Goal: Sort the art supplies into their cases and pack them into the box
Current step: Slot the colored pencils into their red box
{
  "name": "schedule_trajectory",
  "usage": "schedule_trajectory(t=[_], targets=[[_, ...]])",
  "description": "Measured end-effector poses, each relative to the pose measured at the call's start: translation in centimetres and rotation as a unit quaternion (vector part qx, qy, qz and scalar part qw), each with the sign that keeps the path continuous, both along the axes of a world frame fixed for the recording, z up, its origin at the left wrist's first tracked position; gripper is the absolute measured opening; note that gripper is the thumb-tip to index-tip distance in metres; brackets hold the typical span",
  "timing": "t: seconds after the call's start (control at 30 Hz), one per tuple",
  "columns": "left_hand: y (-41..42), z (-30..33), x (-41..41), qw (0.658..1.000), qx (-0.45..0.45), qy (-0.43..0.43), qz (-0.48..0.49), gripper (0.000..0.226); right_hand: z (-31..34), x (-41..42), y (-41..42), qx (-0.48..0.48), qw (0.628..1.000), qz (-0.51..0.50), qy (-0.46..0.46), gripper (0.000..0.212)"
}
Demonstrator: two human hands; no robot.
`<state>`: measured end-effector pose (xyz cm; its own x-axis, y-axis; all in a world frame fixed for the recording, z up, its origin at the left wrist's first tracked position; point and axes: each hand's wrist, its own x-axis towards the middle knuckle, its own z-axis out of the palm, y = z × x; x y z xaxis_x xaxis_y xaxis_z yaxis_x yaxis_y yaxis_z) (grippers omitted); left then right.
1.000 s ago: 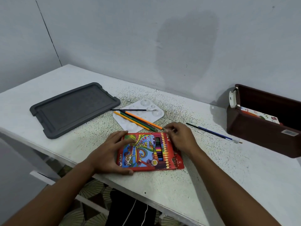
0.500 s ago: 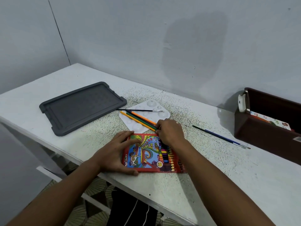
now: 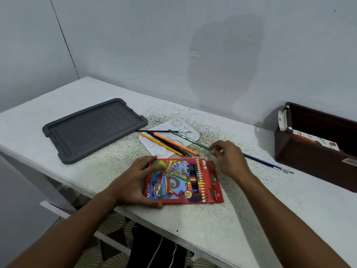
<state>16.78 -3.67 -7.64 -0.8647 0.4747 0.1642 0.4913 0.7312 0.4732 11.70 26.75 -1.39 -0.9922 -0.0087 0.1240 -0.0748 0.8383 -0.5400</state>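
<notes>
A red colour-pencil case (image 3: 183, 180) lies flat near the table's front edge. My left hand (image 3: 133, 182) holds its left side, thumb under the near edge and fingers on top. My right hand (image 3: 229, 159) pinches the near end of a green pencil (image 3: 188, 139), lifted off the white paint palette (image 3: 170, 138). An orange pencil (image 3: 174, 143), a yellow one (image 3: 160, 144) and a dark one (image 3: 168, 144) lie across the palette, with a thin black brush (image 3: 162, 131) behind them. A blue brush (image 3: 268, 163) lies right of my right hand.
A grey lid (image 3: 92, 128) lies upside down at the left. A dark brown box (image 3: 316, 151) stands open at the right edge with a printed carton inside. The wall runs close behind the table (image 3: 251, 219).
My right hand has moved from the case's top edge to the pencils, pinched the green one and drawn it to the right. My left hand stays on the case.
</notes>
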Motion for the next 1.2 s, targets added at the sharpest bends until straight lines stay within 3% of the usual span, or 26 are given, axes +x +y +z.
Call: schedule_trajectory(t=[0.4,0.63,0.8,0.97,1.2], targets=[[0.0,-0.3,-0.1,1.000,0.000,0.009,-0.003,0.098,-0.4,3.5,11.7,0.076,0.996,-0.047,0.003,0.017],[0.1,-0.4,0.1,1.000,0.006,0.013,-0.007,0.094,-1.4,4.1,11.6,0.092,0.996,-0.018,-0.011,0.020],[0.1,-0.5,0.1,1.000,0.004,0.012,-0.006,0.093,-1.7,3.1,7.7,0.053,0.998,0.038,-0.002,0.023],[0.1,-0.5,0.1,1.000,0.007,0.014,-0.007,0.092,-2.0,2.8,4.3,-0.105,0.992,0.050,-0.046,0.030],[0.0,-0.6,0.1,1.000,0.013,0.019,-0.007,0.090,-2.2,2.4,1.8,-0.154,0.983,0.079,-0.061,0.030]])
